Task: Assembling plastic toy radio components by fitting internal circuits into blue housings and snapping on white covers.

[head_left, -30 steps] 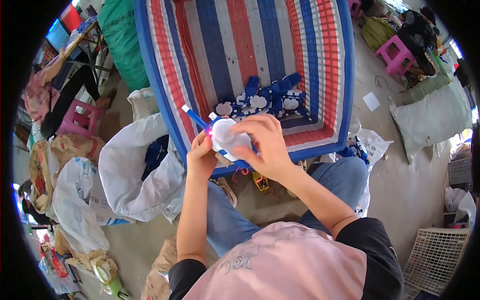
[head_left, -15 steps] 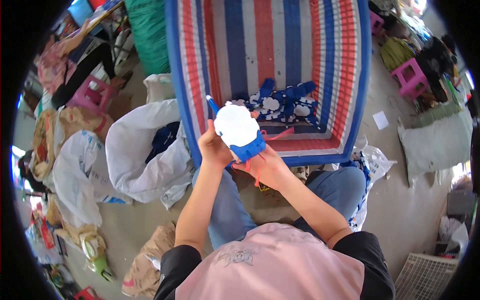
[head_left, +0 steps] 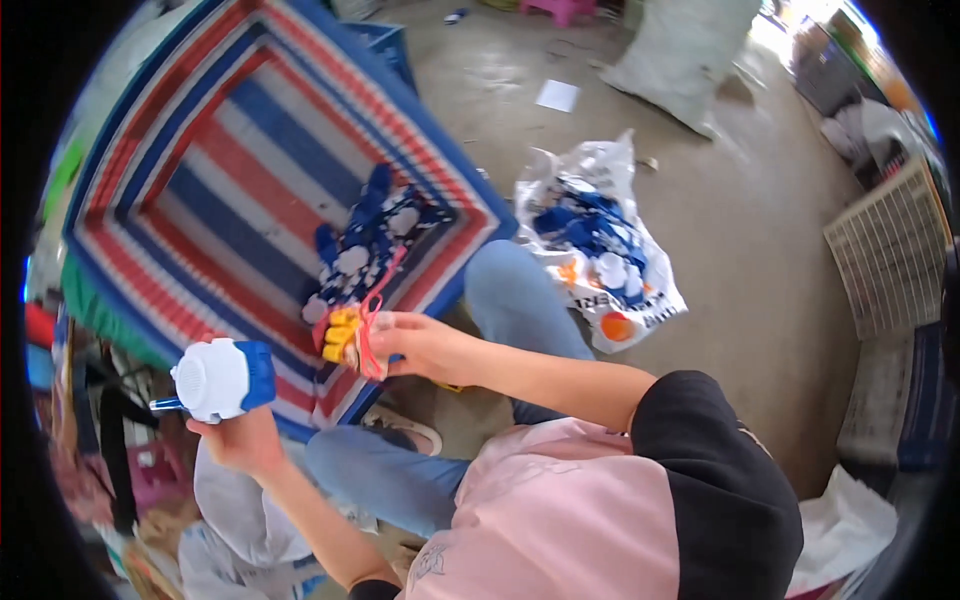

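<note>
My left hand [head_left: 243,440], at the lower left, is closed on a white-and-blue plastic toy [head_left: 212,382]. The toy has a rounded white body, a blue end and a short blue rod like an antenna. Over the near edge of the striped bin, my right hand [head_left: 422,347] pinches a small yellow piece [head_left: 342,335] with a looped pinkish-red cord [head_left: 372,345]. The exact kind of the yellow piece does not show. Just beyond it, several blue-and-white pieces [head_left: 355,262] lie heaped inside the bin [head_left: 478,228]. My two hands are apart.
Right of my knee, an open white plastic bag [head_left: 605,335] holds more blue-and-white pieces. A paper sheet [head_left: 557,95] lies on the floor beyond it. A pale sack [head_left: 680,60] and a white grid crate [head_left: 885,255] stand farther right. White sacks [head_left: 235,500] crowd the lower left.
The view has turned right, so the bin appears tilted at left. My hands have separated: the left keeps the white-and-blue toy, while the right now holds the yellow piece with the cord.
</note>
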`<state>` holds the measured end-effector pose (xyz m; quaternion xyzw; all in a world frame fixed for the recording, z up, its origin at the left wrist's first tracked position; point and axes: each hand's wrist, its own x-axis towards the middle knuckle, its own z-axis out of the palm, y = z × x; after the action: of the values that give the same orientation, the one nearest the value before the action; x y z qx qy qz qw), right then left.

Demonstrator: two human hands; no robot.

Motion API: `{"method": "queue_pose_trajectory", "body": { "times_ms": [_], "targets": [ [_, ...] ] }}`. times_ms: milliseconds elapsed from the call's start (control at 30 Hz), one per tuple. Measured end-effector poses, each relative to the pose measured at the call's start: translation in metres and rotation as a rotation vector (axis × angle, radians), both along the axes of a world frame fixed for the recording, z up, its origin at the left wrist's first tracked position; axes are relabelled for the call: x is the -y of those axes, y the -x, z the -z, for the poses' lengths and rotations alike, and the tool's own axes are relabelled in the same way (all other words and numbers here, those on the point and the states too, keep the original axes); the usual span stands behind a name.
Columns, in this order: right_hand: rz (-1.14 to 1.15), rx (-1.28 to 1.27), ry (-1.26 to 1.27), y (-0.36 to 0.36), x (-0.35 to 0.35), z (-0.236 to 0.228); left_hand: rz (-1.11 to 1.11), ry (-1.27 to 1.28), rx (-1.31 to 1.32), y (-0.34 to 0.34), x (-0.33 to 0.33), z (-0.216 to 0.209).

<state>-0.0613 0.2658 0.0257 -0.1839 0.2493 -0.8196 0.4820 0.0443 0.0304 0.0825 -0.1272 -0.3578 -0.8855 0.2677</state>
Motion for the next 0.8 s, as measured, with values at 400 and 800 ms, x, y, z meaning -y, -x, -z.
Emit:
{"method": "queue_pose_trajectory", "body": {
  "times_ms": [400,800],
  "targets": [
    [0.894,0.098,-0.042,0.114,-0.155,0.035,0.207,0.789,0.281,0.062,-0.14,-0.036],
    [1.121,-0.001,-1.283,0.199,-0.278,0.31,0.922,0.345,0.135,0.015,-0.197,-0.156]
  ]
}}
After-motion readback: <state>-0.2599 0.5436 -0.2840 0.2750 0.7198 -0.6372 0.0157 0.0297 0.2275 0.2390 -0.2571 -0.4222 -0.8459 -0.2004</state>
